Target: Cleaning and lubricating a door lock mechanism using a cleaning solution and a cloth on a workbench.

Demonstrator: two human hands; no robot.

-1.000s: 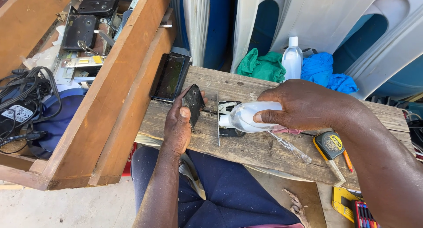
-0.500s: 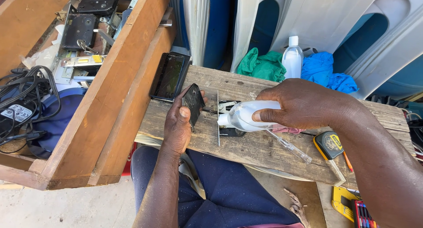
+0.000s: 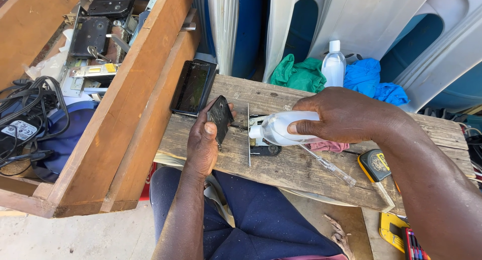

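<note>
My left hand (image 3: 203, 142) holds a small black rectangular lock cover plate (image 3: 220, 118) upright over a weathered wooden plank (image 3: 281, 164) laid across my lap. My right hand (image 3: 346, 114) grips a clear plastic squeeze bottle (image 3: 281, 128) tipped sideways, its nozzle pointing at an opened lock body (image 3: 261, 139) with a thin metal faceplate (image 3: 248, 134) standing on the plank. A clear-handled screwdriver (image 3: 329, 165) lies just below my right hand, beside a pink cloth (image 3: 329, 146).
A dark phone (image 3: 193, 87) rests at the plank's left end. A wooden crate (image 3: 90, 124) with lock parts and cables stands left. A white bottle (image 3: 334, 64), green and blue cloths lie behind. A yellow-black tape measure (image 3: 374, 164) sits at the right.
</note>
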